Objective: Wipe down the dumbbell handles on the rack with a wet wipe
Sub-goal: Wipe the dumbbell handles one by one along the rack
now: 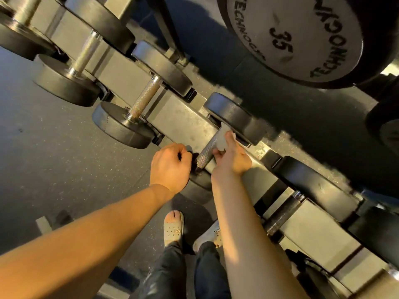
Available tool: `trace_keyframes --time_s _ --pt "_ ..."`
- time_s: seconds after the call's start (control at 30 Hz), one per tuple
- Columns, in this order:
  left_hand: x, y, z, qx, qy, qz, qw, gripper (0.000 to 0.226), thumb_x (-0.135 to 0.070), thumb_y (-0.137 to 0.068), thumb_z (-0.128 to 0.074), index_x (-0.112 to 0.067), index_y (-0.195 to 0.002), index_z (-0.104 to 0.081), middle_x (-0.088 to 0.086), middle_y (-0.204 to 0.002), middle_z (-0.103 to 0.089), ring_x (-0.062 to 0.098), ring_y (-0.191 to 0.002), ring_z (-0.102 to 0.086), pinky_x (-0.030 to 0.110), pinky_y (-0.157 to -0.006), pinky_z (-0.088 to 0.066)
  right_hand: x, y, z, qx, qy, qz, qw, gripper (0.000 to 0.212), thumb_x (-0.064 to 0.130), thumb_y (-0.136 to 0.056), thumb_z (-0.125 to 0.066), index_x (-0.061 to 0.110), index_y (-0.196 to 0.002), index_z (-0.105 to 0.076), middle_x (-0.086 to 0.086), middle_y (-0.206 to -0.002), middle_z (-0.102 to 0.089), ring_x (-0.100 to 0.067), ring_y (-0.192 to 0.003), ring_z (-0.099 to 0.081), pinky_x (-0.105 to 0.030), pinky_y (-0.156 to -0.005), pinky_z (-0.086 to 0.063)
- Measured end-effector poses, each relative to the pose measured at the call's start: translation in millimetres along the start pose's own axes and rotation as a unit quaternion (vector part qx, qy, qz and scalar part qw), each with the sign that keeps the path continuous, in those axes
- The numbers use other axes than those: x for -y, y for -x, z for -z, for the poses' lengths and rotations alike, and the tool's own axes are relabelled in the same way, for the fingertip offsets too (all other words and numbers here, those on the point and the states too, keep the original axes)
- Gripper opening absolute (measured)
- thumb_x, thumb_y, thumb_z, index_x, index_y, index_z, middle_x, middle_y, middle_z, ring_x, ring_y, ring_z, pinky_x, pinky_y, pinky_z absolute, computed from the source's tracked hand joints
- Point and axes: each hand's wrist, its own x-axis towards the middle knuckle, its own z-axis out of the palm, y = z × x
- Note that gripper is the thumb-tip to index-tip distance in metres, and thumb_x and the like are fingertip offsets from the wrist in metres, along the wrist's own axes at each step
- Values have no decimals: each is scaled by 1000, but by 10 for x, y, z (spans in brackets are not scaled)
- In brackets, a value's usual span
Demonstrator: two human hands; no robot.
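A row of black dumbbells lies on the grey rack [179,119], running from top left to bottom right. My right hand [232,157] pinches a white wet wipe [222,141] against the knurled steel handle [208,151] of the middle dumbbell, near its far head [235,117]. My left hand [170,167] grips the rim of that dumbbell's near head [199,180], which it partly hides. To the left, another dumbbell handle [143,99] lies bare.
A large 35 dumbbell head [289,37] hangs on the upper tier at top right. More dumbbells lie at bottom right, one with a dark handle [282,214]. My feet in grey sandals [173,228] stand on the dark speckled floor [54,147] beside the rack.
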Motion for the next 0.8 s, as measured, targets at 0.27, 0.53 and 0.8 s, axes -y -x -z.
trace_keyframes --time_s 0.27,0.53,0.8 --pt "21 3 7 10 -2 -2 1000 29 -21 -97 -49 -15 -71 -60 0 -70 -56 20 -67 -53 34 -61 -35 151 -443 -57 16 228 -6 973 14 -2 -97 -54 2 -91 -66 -5 -69 -58 -10 -47 -47 -17 -38 -36" --pt "29 -8 19 13 28 4 1000 32 -31 -93 -38 -13 -73 -56 3 -69 -57 24 -68 -53 45 -63 -45 -141 47 404 234 497 169 818 6 18 -94 -68 21 -93 -62 6 -91 -64 -5 -80 -62 -21 -66 -51" --pt "35 9 3 5 98 29 995 27 -35 -94 -33 -21 -89 -56 0 -87 -62 23 -86 -57 39 -73 -42 -4 29 400 226 646 81 725 21 27 -92 -72 11 -106 -70 -3 -98 -67 -20 -92 -62 -34 -82 -53"
